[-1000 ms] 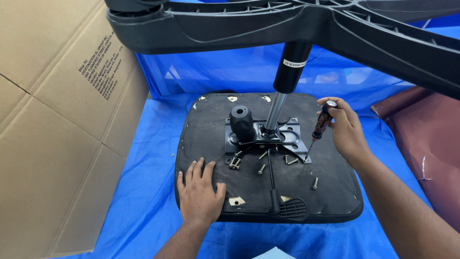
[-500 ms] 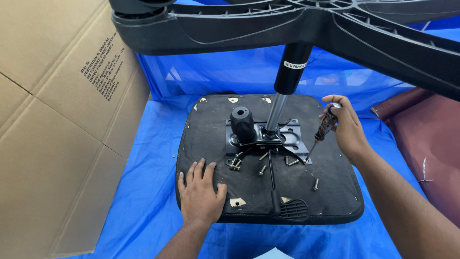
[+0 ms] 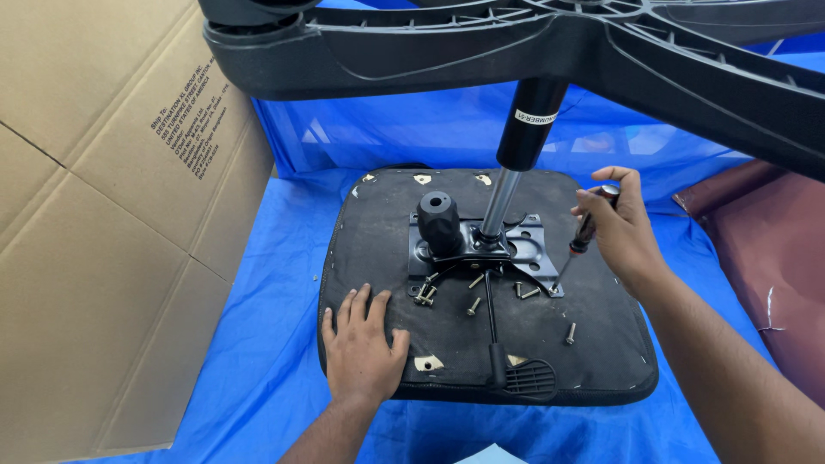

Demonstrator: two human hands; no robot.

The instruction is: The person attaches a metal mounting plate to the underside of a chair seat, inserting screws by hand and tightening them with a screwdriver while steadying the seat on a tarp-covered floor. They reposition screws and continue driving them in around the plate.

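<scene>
A large cardboard box [image 3: 94, 223] stood at the far left on the blue tarp [image 3: 258, 369], and just right of it lay the upturned black seat pan [image 3: 378, 241], its underside facing up. The left hand [image 3: 361, 348] rested flat on the seat's near left part, fingers spread, its grip wide open and holding nothing. Loose bolts [image 3: 425, 295] lay scattered between that hand and the metal mounting plate [image 3: 524, 245], which sat at the seat's centre with a black knob [image 3: 439, 219] on its left side and the gas cylinder [image 3: 516, 163] rising from it to the chair base [image 3: 550, 51] overhead. Further right, the right hand [image 3: 623, 232] had its grip closed around the handle of a screwdriver [image 3: 583, 245], whose tip reached down to the plate's near right corner. The screwdriver looked light and rigid, best taken by its handle as it was; the seat with its base seemed bulky and top-heavy, likely to need steadying at the pan. A maroon cushion [image 3: 765, 249] lay at the far right.
</scene>
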